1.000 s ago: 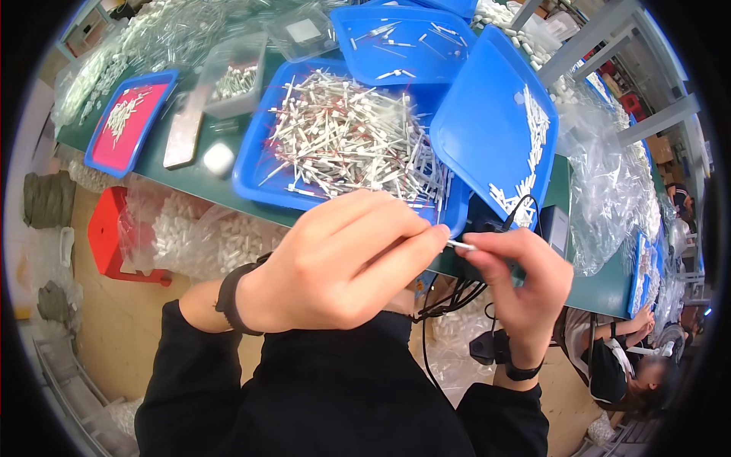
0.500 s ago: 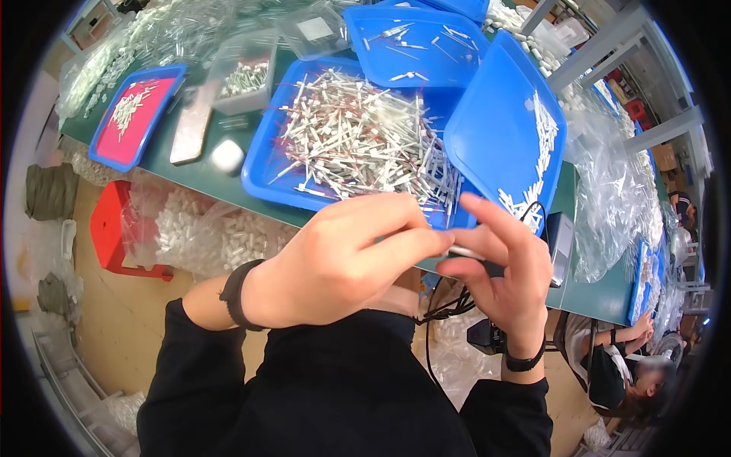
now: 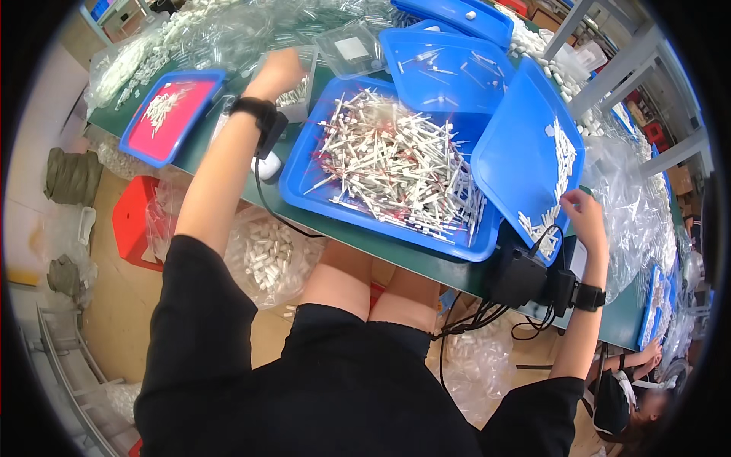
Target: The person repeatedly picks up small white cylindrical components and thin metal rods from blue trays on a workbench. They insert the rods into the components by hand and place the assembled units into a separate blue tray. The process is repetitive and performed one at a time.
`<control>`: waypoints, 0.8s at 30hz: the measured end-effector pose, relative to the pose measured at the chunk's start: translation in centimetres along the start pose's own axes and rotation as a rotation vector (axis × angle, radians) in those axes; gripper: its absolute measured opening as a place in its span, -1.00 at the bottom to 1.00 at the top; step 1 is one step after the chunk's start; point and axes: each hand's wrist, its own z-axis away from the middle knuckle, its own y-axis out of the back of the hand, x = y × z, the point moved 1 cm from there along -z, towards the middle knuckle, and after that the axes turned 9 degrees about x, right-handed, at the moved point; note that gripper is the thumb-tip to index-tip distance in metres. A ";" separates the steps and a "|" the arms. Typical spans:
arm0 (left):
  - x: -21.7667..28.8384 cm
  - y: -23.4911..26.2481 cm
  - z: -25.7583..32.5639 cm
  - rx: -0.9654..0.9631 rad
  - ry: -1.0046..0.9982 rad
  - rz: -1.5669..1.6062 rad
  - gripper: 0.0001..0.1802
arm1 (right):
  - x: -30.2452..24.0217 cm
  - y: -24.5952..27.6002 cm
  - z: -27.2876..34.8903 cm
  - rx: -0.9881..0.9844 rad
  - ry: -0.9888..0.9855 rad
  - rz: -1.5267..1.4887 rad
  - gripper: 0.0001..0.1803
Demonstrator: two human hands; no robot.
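Observation:
My left hand (image 3: 280, 72) reaches over a clear plastic box (image 3: 311, 80) that holds small white parts. Its fingers point down into the box, so their tips are hidden. On the right, my right hand (image 3: 586, 218) is at the edge of a tilted blue tray (image 3: 499, 145). Its fingertips are curled together, and I cannot make out whether anything small is between them. White sticks (image 3: 563, 156) lie along that tray's right side. Between my hands, a large blue tray (image 3: 312, 199) holds a heap of thin white sticks (image 3: 396, 160), some with red ends.
A pink-lined blue tray (image 3: 141, 145) with white sticks lies at left. Behind the heap are another blue tray (image 3: 407, 80) and a clear lidded box (image 3: 352, 65). Black cables (image 3: 464, 324) hang at the front edge. A co-worker (image 3: 624, 388) sits at far right.
My hands were together in front of the large tray, pinching a small white piece. The left has moved up and left to the clear box; the right has moved to the right-hand tray.

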 end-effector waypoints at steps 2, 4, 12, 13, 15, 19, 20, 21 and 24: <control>-1.2 -3.4 -0.7 -0.044 0.020 -0.072 -0.75 | 1.9 -1.4 -0.1 -0.057 0.022 0.036 -0.75; -1.9 -4.3 -0.2 -0.053 0.051 -0.082 -0.73 | 0.8 -2.1 -0.3 -0.053 0.042 0.144 -0.76; -1.9 -2.6 0.8 0.086 -0.122 -0.448 -0.81 | 1.3 -3.3 -0.6 0.088 -0.065 -0.030 -0.81; -2.2 -2.6 0.7 0.101 -0.139 -0.466 -0.82 | 1.1 -3.4 -0.6 0.097 -0.078 -0.044 -0.80; -2.4 -2.7 0.5 0.088 -0.153 -0.468 -0.83 | 1.0 -3.5 -0.4 0.115 -0.058 -0.070 -0.80; -1.9 -2.7 0.7 0.015 -0.081 -0.238 -0.85 | 0.6 -3.2 -0.3 0.137 -0.002 -0.065 -0.82; -1.6 -2.7 1.0 0.007 -0.049 -0.139 -0.86 | 0.5 -3.2 -0.3 0.136 -0.003 -0.070 -0.82; -1.3 -2.6 1.3 0.007 -0.043 -0.115 -0.87 | 0.2 -3.2 -0.3 0.135 -0.001 -0.076 -0.82; -1.1 -2.0 1.9 0.069 -0.078 -0.085 -0.85 | 0.0 -3.3 -0.5 0.181 0.014 -0.099 -0.81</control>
